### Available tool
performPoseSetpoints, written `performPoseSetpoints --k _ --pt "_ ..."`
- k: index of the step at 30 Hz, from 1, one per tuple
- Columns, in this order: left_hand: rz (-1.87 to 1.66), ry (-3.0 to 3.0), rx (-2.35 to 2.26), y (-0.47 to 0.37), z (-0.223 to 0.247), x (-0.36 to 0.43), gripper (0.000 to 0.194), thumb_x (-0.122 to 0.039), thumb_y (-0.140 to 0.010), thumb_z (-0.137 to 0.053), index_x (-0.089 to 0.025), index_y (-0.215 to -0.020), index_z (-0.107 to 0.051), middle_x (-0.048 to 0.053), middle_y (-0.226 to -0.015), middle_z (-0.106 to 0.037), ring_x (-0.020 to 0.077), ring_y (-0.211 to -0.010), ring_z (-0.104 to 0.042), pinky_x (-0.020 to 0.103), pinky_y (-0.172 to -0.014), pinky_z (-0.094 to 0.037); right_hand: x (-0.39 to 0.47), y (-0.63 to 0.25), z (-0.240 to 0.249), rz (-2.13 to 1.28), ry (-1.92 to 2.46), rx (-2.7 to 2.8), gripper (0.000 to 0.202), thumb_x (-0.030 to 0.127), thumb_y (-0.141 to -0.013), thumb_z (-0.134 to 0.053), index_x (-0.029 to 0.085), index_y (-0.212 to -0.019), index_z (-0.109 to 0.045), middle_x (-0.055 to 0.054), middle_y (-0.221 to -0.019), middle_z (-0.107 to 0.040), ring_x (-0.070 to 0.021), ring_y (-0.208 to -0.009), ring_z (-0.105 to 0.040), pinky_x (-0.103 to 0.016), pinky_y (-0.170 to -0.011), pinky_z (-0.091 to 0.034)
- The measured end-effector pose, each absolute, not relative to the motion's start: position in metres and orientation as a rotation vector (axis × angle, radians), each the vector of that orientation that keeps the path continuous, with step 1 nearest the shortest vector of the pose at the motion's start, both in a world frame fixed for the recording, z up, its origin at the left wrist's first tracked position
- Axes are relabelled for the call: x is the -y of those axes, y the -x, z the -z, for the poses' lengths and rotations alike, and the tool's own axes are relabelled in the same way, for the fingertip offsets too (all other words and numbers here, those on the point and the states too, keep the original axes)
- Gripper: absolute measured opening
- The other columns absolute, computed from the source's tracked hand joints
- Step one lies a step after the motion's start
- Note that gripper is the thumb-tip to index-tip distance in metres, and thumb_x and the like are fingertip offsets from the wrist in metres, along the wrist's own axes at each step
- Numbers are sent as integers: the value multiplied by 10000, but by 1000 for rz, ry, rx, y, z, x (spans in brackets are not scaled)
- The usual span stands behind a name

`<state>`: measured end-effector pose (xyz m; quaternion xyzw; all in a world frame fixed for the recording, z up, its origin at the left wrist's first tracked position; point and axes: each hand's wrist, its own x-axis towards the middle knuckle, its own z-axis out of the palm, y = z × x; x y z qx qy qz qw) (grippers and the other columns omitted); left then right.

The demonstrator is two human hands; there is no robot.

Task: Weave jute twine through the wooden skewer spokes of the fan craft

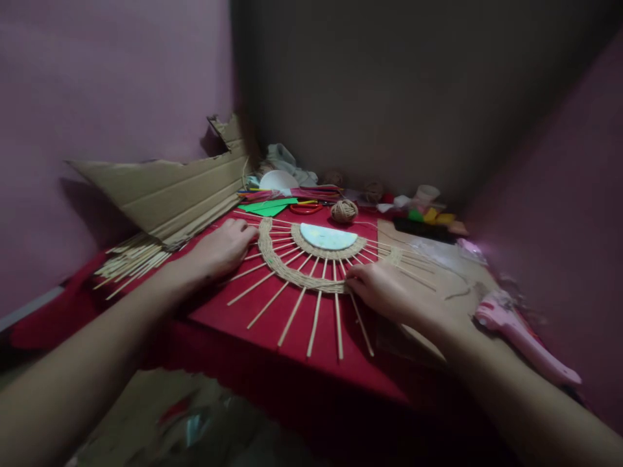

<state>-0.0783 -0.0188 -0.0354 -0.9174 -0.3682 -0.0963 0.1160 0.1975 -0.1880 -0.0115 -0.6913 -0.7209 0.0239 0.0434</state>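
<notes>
A half-round craft piece lies on the red cloth, with thin wooden sticks [292, 316] fanning out from a pale blue half-disc [328, 237]. Twine is wrapped round the half-disc, and a wider woven twine band [282, 269] crosses the sticks further out. My left hand [228, 245] is at the band's left end, its fingers bent and closed on the edge there. Bent fingers of my right hand [372, 285] pinch the lower right part of the band. A ball of twine [344, 211] sits just behind the piece.
Cardboard [180, 191] leans at the left above a bundle of sticks [134, 259]. Green sheets [267, 207], red-handled scissors [305, 208] and colored sticks lie at the back. A pink glue gun [528, 337] rests at the right, beside a brown board [413, 279].
</notes>
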Motion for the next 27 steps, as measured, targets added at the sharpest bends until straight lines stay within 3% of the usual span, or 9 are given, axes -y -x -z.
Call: performPoseSetpoints --k 9,12,14,19,27 --pt "283 2578 1281 72 7 6 316 -218 -819 -421 -97 -1000 -651 180 -992 -634 288 -930 -592 398 -801 -456 172 -159 8 -97 2208 2212 273 238 -880 -441 169 -905 -705 -119 -853 -697 -180 -728 -593 -283 -580 -308" --pt "492 2993 969 51 -11 39 258 -261 -817 -480 -166 -974 -661 86 -985 -651 205 -941 -584 323 -844 -437 178 -165 13 -82 2119 2138 251 282 -881 -461 182 -972 -672 -96 -856 -699 -169 -707 -585 -280 -571 -293" --pt "425 3288 874 35 -18 59 197 -295 -810 -526 -193 -895 -672 30 -863 -666 161 -823 -588 280 -764 -433 186 -168 14 -77 2049 2083 238 305 -871 -486 188 -1000 -649 -70 -786 -691 -158 -660 -569 -273 -553 -286" --pt "-36 3662 775 7 -12 70 156 -308 -756 -625 -164 -790 -674 2 -718 -655 126 -693 -562 230 -641 -393 215 -168 9 -53 1895 2069 172 241 -853 -501 198 -838 -666 -46 -739 -685 -145 -648 -576 -270 -578 -351" --pt "61 3862 785 8 5 58 203 -336 -703 -683 -143 -743 -634 -3 -686 -620 114 -666 -541 219 -623 -406 258 -159 3 -191 1785 2147 199 229 -866 -512 228 -821 -706 -8 -689 -680 -117 -590 -581 -245 -558 -390"
